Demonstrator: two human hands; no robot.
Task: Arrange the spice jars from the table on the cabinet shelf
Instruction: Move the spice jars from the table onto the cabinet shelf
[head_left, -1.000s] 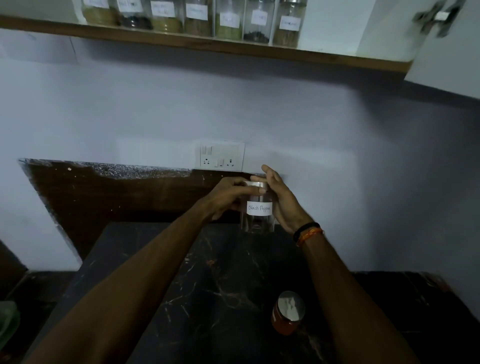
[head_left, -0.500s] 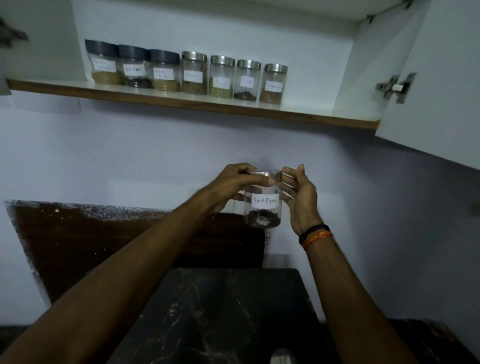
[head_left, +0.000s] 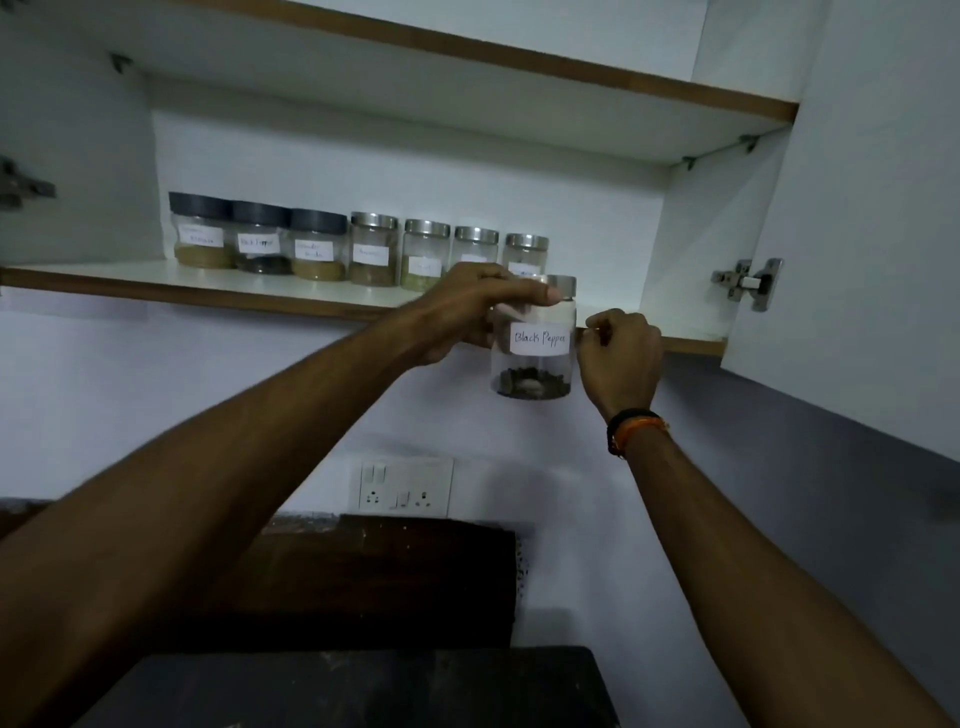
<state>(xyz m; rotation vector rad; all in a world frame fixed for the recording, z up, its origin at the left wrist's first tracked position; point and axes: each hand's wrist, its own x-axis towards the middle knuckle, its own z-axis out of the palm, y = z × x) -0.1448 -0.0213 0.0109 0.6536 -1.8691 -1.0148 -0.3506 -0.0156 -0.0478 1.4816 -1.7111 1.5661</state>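
A clear jar (head_left: 535, 345) with a steel lid and a white "Black Pepper" label is raised just in front of the cabinet shelf (head_left: 291, 304), its lid at shelf level. My left hand (head_left: 467, 312) grips it near the lid from the left. My right hand (head_left: 621, 358) has curled fingers against the jar's right side. Several labelled spice jars (head_left: 358, 249) stand in a row at the back of the shelf, three with dark lids on the left and steel-lidded ones on the right. The rightmost jar is partly hidden behind my left hand.
The open cabinet door (head_left: 872, 223) with its hinge (head_left: 748, 283) hangs on the right. An upper shelf (head_left: 519, 57) is overhead. A wall socket plate (head_left: 405, 486) sits below, and the dark table (head_left: 363, 686) lies at the bottom.
Both hands have lifted the Black Pepper jar from the table up to shelf height. The view has tilted upward, so the table's orange jar is out of sight.
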